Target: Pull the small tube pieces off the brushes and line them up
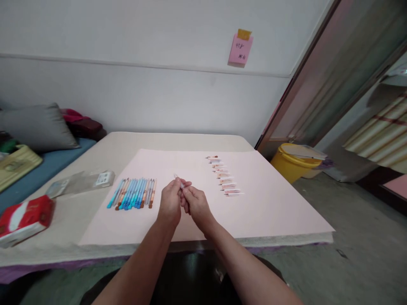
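My left hand [170, 201] and my right hand [195, 203] meet over the middle of a pale pink sheet [270, 203], fingers closed together around a thin clear pen part [178, 180] whose tip sticks up and left. A row of several blue and orange pens [133, 193] lies side by side just left of my hands. To the right, a slanted line of several small pen pieces [224, 178] lies on the sheet.
The sheet covers a low beige table [104, 148]. A clear plastic bag [81, 182] and a red tissue pack [23, 218] lie at the left. A grey pillow [38, 125] sits behind, a yellow bucket [291, 163] at the right.
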Action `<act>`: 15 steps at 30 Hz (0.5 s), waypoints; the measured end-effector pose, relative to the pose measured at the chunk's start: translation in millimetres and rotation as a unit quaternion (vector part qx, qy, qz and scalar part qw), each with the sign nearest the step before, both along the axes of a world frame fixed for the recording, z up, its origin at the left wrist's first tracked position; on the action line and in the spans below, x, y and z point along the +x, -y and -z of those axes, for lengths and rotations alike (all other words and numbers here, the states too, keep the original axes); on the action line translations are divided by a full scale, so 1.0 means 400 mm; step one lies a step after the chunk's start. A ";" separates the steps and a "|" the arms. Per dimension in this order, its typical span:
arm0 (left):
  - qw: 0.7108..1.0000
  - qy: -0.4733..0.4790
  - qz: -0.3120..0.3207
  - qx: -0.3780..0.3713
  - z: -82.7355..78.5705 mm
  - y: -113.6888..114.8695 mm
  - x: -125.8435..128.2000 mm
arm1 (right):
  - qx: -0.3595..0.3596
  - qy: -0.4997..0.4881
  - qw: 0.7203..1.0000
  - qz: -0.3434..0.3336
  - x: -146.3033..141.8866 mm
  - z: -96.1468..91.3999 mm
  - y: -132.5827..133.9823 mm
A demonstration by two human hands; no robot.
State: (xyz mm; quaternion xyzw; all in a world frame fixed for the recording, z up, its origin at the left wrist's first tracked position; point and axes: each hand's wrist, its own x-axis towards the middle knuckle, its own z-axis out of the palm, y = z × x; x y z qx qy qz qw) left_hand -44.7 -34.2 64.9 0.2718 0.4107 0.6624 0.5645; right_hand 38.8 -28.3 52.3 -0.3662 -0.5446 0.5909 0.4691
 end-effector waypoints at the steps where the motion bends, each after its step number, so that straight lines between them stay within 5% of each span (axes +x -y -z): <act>1: 1.000 0.002 -0.014 -0.001 0.000 0.000 0.007 | -0.001 -0.002 1.000 0.005 -0.005 0.000 0.001; 15: 0.998 0.048 -0.052 0.004 0.015 -0.005 0.035 | 0.004 0.002 0.997 0.073 -0.034 0.011 0.000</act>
